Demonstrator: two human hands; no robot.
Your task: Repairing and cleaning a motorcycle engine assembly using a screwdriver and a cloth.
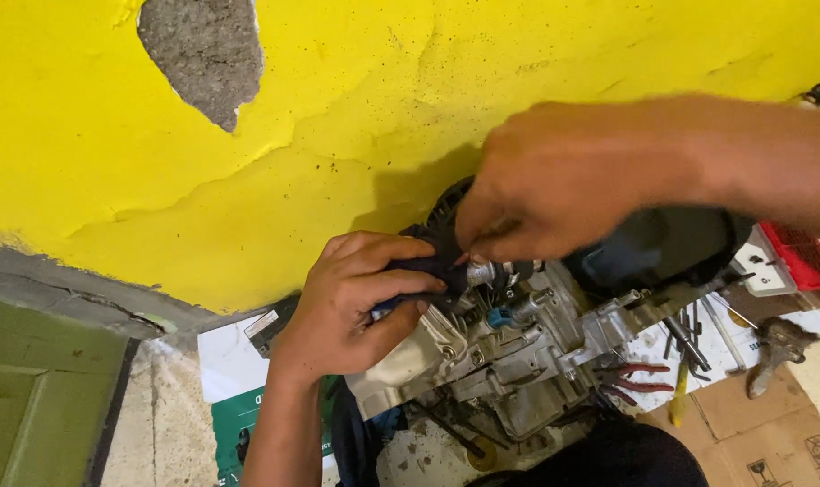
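A small grey metal engine (504, 361) lies on the floor against a yellow wall. My left hand (351, 302) grips a dark blue cloth (428, 271) pressed onto the engine's upper left side. My right hand (554, 185) reaches in from the right, its fingertips pinched at a small metal fitting (480, 271) on top of the engine, right beside the cloth. The fingertips are blurred. A black rounded cover (653, 248) sits behind the engine under my right forearm.
Pliers with red handles (640, 379), several screwdrivers and wrenches (694, 338) and another rusty tool (775, 347) lie on cardboard (761, 424) at right. A red crate (802, 252) is at far right. A green and white box (234, 397) lies left, beside a green door frame (31, 397).
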